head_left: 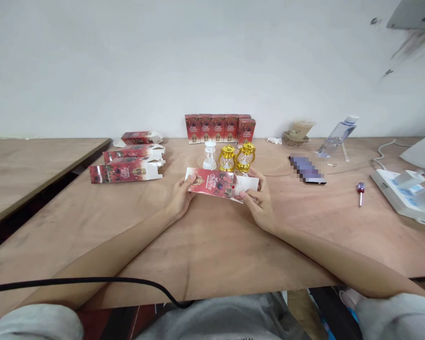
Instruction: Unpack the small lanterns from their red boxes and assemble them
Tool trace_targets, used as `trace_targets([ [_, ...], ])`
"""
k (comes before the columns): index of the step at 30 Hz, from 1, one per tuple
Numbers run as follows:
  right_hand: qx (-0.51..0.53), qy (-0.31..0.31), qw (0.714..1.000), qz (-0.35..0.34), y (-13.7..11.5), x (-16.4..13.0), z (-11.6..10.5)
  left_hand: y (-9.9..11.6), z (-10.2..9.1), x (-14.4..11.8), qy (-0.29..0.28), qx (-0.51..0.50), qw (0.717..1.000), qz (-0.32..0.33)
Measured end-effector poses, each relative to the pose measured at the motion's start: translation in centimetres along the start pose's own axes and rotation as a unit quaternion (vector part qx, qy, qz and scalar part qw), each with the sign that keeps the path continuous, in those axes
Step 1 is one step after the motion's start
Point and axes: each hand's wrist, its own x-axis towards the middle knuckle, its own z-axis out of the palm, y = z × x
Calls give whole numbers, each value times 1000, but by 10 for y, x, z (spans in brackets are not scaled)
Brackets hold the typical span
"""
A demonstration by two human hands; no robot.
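Both bare forearms stretch forward, converging. Left hand (180, 198) and right hand (260, 203) face each other, fingers (248, 197) curled inward, pinching, thumbs on top.

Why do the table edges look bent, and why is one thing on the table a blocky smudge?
In the head view, a wide lens bows the table edges toward the frame sides; the dark flat object is pixelated, so unreadable. Lighting is soft and even, with faint shadows. The left hand and right hand hold a flat red carton, its print slightly soft. The far red boxes are fuzzier.
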Motion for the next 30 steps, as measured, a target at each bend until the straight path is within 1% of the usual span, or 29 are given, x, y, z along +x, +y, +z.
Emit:
trace_targets([
  [3, 25, 21, 997, 74, 7, 2, 6, -1, 0, -2, -10, 14, 1000, 15],
  [6, 70, 54, 988, 123, 13, 4, 10, -2, -1, -5, -30, 48, 998, 38],
  [7, 86, 61, 986, 133, 14, 5, 11, -2, -1, -7, -35, 66, 996, 57],
  [9, 115, 64, 980, 146, 15, 6, 12, -3, -1, -9, -46, 116, 985, 118],
  [13, 182, 71, 966, 172, 14, 9, 12, -9, -2, -14, -68, 202, 940, 268],
  [16, 244, 93, 941, 217, 15, 14, 11, -11, -3, -16, -81, 238, 901, 354],
  [18, 287, 90, 923, 240, 17, 19, 8, -8, -4, -16, -78, 267, 872, 403],
  [21, 368, 71, 889, 264, 19, 28, -2, 9, -3, -15, -65, 314, 831, 455],
  [22, 390, 69, 878, 269, 20, 32, -6, 16, -1, -14, -62, 326, 822, 463],
  [24, 414, 78, 868, 263, 20, 40, -16, 34, 5, -12, -56, 329, 820, 466],
  [26, 411, 97, 874, 240, 19, 49, -27, 52, 9, -8, -46, 321, 815, 480],
  [27, 402, 113, 880, 226, 18, 53, -33, 60, 10, -6, -34, 319, 806, 497],
  [30, 346, 167, 905, 185, 12, 63, -50, 83, 8, 0, 8, 328, 764, 555],
])
